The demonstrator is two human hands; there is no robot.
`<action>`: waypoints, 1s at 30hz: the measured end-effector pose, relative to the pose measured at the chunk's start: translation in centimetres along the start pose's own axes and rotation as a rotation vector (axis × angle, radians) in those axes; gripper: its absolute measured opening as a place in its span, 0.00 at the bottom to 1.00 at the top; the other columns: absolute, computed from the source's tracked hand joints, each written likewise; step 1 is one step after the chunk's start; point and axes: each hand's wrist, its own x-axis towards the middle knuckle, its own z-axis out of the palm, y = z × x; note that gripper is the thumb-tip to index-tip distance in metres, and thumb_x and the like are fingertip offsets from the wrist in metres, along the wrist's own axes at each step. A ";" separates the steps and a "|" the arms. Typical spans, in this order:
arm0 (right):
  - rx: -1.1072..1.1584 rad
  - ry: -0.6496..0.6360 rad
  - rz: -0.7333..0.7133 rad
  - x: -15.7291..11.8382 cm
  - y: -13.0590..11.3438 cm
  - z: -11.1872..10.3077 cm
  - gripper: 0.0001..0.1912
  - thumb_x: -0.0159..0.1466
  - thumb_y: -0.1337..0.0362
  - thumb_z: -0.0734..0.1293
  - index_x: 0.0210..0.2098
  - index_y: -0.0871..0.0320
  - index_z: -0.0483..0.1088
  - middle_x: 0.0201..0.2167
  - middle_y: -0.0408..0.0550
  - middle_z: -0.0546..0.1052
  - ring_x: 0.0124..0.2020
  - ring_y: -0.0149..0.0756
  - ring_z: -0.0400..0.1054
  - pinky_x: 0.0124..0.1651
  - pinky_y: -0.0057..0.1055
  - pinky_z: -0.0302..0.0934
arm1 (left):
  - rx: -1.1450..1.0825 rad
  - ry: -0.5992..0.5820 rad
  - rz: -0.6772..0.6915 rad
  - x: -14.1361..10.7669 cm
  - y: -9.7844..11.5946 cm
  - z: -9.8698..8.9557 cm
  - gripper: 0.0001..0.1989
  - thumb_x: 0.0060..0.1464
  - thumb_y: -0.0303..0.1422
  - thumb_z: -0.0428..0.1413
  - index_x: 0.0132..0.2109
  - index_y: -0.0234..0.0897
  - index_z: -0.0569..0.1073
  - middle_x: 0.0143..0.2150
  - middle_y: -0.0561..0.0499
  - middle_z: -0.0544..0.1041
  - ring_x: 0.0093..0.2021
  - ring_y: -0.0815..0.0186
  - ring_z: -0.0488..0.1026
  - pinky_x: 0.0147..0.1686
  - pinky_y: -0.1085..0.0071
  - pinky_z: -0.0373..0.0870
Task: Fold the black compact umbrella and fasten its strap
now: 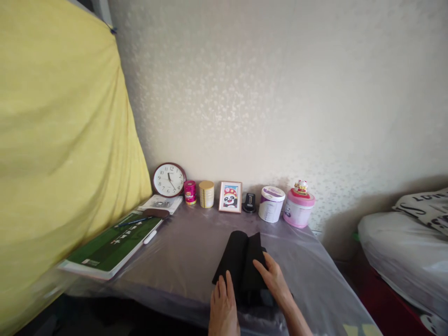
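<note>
A black, flexible-looking item (233, 254), perhaps cloth or a folder, lies partly folded near the table's front edge, with one flap raised on its right side. My left hand (223, 305) rests at its lower left edge, fingers stretched out and palm down. At the right edge, my right hand (275, 277) pinches the raised black flap between thumb and fingers. The lower part of the black item lies in shadow between the hands, and its details are hard to make out.
Along the wall stand a clock (170, 180), a pink can (190, 192), a yellow-lidded can (206, 194), a framed panda picture (230, 197), a black stand (249, 203) and two tubs (271, 205). A green book (112, 242) lies left; a yellow curtain (63, 130) hangs beside it.
</note>
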 end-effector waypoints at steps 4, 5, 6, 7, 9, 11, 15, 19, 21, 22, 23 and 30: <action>0.335 -0.130 0.033 1.7 -3.0 2.7 0.15 0.57 0.58 0.61 0.41 0.58 0.67 0.37 0.48 0.76 0.39 0.39 0.70 0.41 0.33 0.66 | -0.005 0.028 -0.011 -0.1 0.1 -0.2 0.46 0.36 0.17 0.48 0.62 0.27 0.38 0.63 0.34 0.48 0.61 0.52 0.51 0.57 0.60 0.50; 0.387 -0.153 0.043 2.1 -3.4 3.5 0.14 0.57 0.58 0.61 0.40 0.57 0.67 0.36 0.48 0.76 0.38 0.39 0.70 0.40 0.33 0.66 | -0.014 0.023 -0.008 -0.1 0.0 -0.3 0.45 0.36 0.18 0.49 0.62 0.26 0.39 0.63 0.34 0.48 0.61 0.52 0.51 0.57 0.59 0.50; 0.437 -0.174 0.054 2.4 -3.6 4.3 0.13 0.56 0.59 0.62 0.39 0.57 0.68 0.36 0.47 0.76 0.38 0.39 0.70 0.39 0.33 0.66 | -0.027 0.012 0.001 0.0 -0.1 -0.3 0.44 0.37 0.19 0.49 0.62 0.26 0.41 0.63 0.34 0.48 0.61 0.51 0.50 0.57 0.59 0.49; 0.485 -0.193 0.066 2.6 -3.7 5.1 0.13 0.55 0.59 0.63 0.38 0.57 0.68 0.35 0.47 0.76 0.38 0.39 0.70 0.39 0.33 0.65 | -0.041 0.000 0.013 0.0 -0.2 -0.3 0.43 0.37 0.20 0.50 0.62 0.25 0.44 0.63 0.34 0.47 0.62 0.51 0.49 0.58 0.59 0.48; 0.559 -0.228 0.078 2.9 -3.5 6.4 0.14 0.53 0.59 0.64 0.38 0.57 0.68 0.35 0.47 0.76 0.38 0.39 0.70 0.40 0.33 0.64 | -0.067 -0.013 0.044 0.0 -0.5 -0.2 0.39 0.38 0.23 0.50 0.61 0.24 0.50 0.63 0.33 0.47 0.62 0.51 0.48 0.58 0.58 0.47; 0.537 -0.245 0.068 3.1 -3.1 7.3 0.14 0.53 0.60 0.64 0.38 0.58 0.68 0.35 0.46 0.76 0.38 0.38 0.70 0.41 0.33 0.63 | -0.077 -0.001 0.061 0.1 -0.7 -0.1 0.35 0.39 0.24 0.49 0.59 0.23 0.56 0.63 0.34 0.49 0.62 0.51 0.48 0.58 0.58 0.47; 0.220 -0.263 0.060 3.3 -2.7 7.8 0.11 0.53 0.62 0.64 0.36 0.59 0.69 0.29 0.45 0.75 0.32 0.36 0.68 0.35 0.30 0.61 | -0.052 0.038 0.056 0.2 -0.9 0.5 0.35 0.38 0.25 0.49 0.58 0.23 0.57 0.63 0.34 0.50 0.61 0.51 0.50 0.57 0.56 0.48; -0.069 -0.288 0.067 3.5 -2.7 7.8 0.13 0.54 0.61 0.63 0.38 0.61 0.68 0.26 0.45 0.73 0.29 0.35 0.66 0.32 0.29 0.57 | -0.084 0.101 0.077 0.4 -2.0 1.8 0.32 0.43 0.28 0.47 0.59 0.25 0.56 0.62 0.35 0.54 0.60 0.52 0.54 0.56 0.57 0.51; -0.124 -0.304 0.058 3.6 -2.8 7.8 0.16 0.55 0.61 0.63 0.41 0.61 0.68 0.27 0.47 0.73 0.30 0.36 0.67 0.32 0.29 0.57 | -0.103 0.151 0.102 0.6 -2.9 2.5 0.30 0.48 0.31 0.46 0.59 0.26 0.56 0.60 0.36 0.57 0.58 0.54 0.57 0.55 0.58 0.54; -0.133 -0.316 0.052 3.6 -2.8 7.8 0.17 0.55 0.60 0.63 0.42 0.62 0.68 0.28 0.48 0.74 0.30 0.36 0.67 0.33 0.29 0.57 | -0.110 0.187 0.117 0.6 -3.3 2.8 0.29 0.49 0.33 0.46 0.58 0.26 0.57 0.59 0.37 0.59 0.57 0.55 0.59 0.54 0.60 0.56; -0.134 -0.334 0.047 3.7 -2.8 7.8 0.18 0.55 0.60 0.62 0.43 0.62 0.68 0.28 0.48 0.74 0.31 0.36 0.67 0.33 0.29 0.57 | -0.116 0.234 0.128 0.6 -3.7 2.9 0.28 0.51 0.34 0.46 0.58 0.27 0.58 0.58 0.37 0.61 0.55 0.55 0.60 0.53 0.61 0.58; 0.083 -0.628 -0.032 3.4 -3.8 6.8 0.19 0.63 0.55 0.53 0.37 0.58 0.71 0.28 0.45 0.78 0.30 0.32 0.69 0.34 0.26 0.58 | -0.170 0.442 0.301 0.5 -3.1 0.5 0.20 0.52 0.36 0.47 0.52 0.38 0.65 0.53 0.45 0.64 0.52 0.58 0.62 0.51 0.63 0.60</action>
